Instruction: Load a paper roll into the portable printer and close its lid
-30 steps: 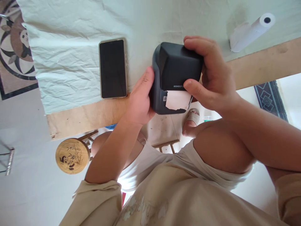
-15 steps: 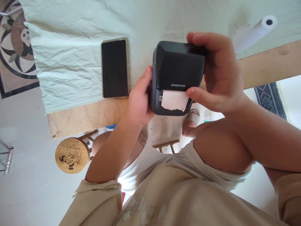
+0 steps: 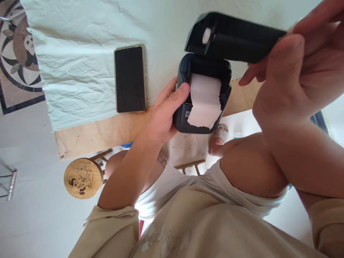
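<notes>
Pointing lengthwise toward wearer (image 3: 209, 222), printer base (image 3: 183, 123); left hand (image 3: 168, 114) gripping it, right hand (image 3: 292, 73) gripping lid (image 3: 239, 39)

Looking like a room in a home, and showing it in a round wooden stool (image 3: 83, 178) bearing a panda drawing, a wrinkled pale cloth (image 3: 77, 75) over the wooden worktop (image 3: 99, 135), another panda picture (image 3: 29, 48) past its edge, and an open sandal (image 3: 221, 134) on a foot (image 3: 215, 147).

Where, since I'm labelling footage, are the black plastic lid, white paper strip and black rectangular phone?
Black plastic lid (image 3: 238, 39): head view, middle of visible side.
White paper strip (image 3: 205, 100): head view, middle of face.
Black rectangular phone (image 3: 130, 79): head view, screen.
</notes>
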`<state>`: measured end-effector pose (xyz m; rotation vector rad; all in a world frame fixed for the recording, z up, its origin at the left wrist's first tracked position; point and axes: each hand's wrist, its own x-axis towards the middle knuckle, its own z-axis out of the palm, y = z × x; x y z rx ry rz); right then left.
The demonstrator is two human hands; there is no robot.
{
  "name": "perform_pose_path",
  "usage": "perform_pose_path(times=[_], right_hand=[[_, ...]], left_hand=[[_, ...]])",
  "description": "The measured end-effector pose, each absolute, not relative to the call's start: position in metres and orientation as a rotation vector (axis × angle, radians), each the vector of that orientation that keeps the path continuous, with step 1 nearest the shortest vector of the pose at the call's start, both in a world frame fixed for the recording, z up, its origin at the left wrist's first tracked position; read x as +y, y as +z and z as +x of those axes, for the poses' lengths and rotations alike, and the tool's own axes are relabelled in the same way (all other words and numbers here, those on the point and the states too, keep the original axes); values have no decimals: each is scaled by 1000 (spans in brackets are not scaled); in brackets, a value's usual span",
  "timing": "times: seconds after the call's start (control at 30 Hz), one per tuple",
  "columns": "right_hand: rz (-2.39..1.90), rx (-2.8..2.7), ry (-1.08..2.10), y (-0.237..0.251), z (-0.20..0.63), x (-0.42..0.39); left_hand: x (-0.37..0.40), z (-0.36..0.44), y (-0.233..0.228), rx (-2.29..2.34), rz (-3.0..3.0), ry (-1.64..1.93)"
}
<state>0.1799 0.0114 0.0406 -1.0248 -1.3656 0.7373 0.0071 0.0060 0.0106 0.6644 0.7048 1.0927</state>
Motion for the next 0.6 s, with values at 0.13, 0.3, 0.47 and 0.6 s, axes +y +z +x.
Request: perform_pose_path(times=[0.13,0.3,0.47,0.6], right_hand=[[-1272,-1560,297,34,183,20],[-1103,-1754,273,26,186,19],[-1149,-1816,324,35,182,12],[-1242,-1934,241,37,186,13]], left_hand=[[7,6,12,705,710,1025],[4,12,15,798,647,1097],[4,10,12,708,664,1026],[6,8,10,710,667,1071]])
